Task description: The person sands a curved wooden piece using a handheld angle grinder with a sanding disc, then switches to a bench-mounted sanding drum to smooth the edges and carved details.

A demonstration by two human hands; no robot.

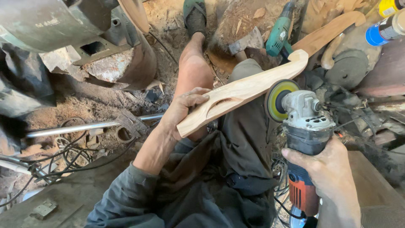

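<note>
My left hand [182, 107] grips the near end of a long carved wooden piece [247, 88], pale, with a slot cut near my fingers and a curled far tip. It lies slanted over my knee. In my right hand [327, 169] is an angle grinder [303, 131] with a grey head and an orange-red body. Its round sanding disc [276, 100] stands just under the wooden piece's lower edge, close to it or touching.
A second carved wooden piece [329, 30] lies at the back right beside a green power tool [278, 36] and an axe head [247, 42]. A metal rod [84, 126] and tangled cables [63, 156] lie on the dusty ground left. Rusty machinery [84, 38] fills the upper left.
</note>
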